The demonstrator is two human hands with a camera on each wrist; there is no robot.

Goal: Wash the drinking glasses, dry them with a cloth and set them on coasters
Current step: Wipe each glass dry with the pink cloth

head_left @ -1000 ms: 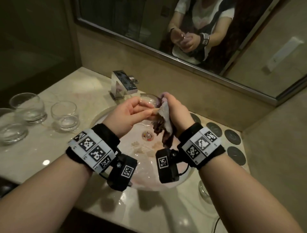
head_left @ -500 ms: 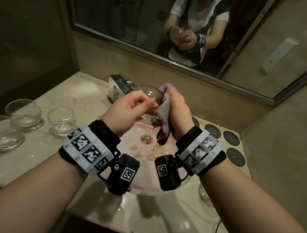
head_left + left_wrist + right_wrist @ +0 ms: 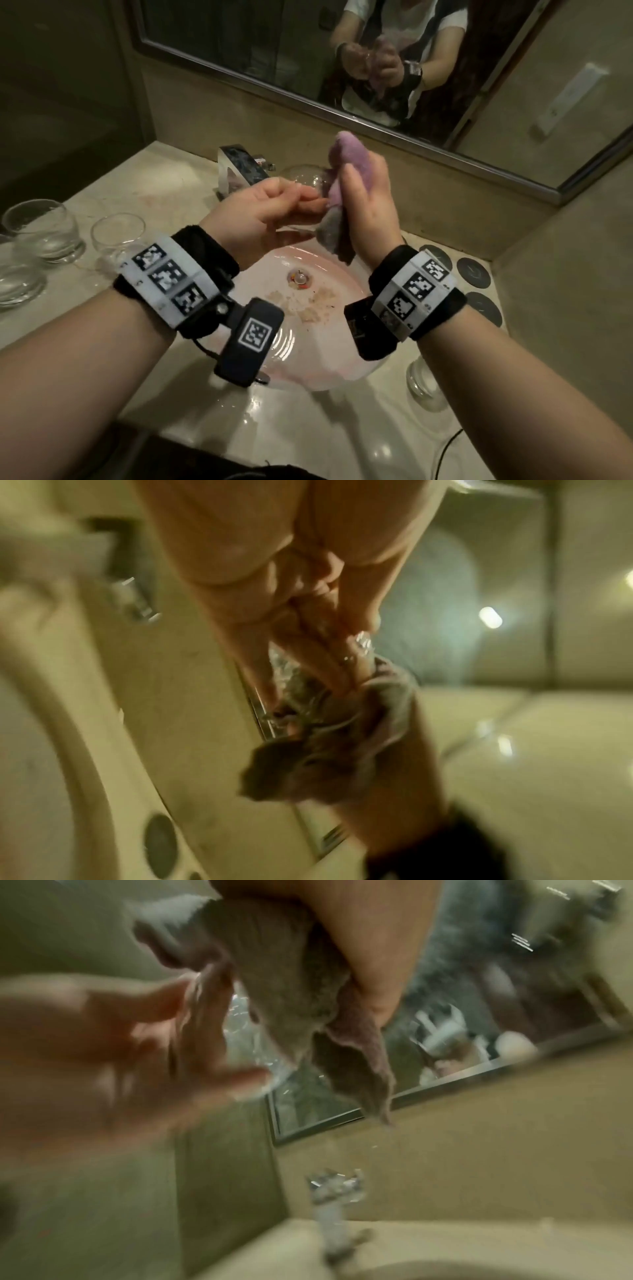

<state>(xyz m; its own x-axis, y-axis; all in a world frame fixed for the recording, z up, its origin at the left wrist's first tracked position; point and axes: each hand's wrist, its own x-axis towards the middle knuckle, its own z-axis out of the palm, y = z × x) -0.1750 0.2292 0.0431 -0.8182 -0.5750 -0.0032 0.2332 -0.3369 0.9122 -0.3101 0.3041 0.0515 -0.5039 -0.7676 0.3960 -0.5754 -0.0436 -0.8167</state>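
On the tabletop's left, three glasses (image 3: pixel 44 229) stand, one cut off by the frame. Above the sink (image 3: pixel 329 346), the left hand (image 3: pixel 260 219) has its grip closed on a glass (image 3: pixel 301 174), mostly hidden. The right hand (image 3: pixel 370 209) clutches the cloth (image 3: pixel 346 161) against it. Coasters (image 3: pixel 474 270) lie far right.

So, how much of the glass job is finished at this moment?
One glass stands at the near right of the sink; whether it is finished is unclear. In hand: the left hand holds a glass and the right hand wipes it with the purple cloth. Left: three glasses wait on the left, and the coasters are bare.
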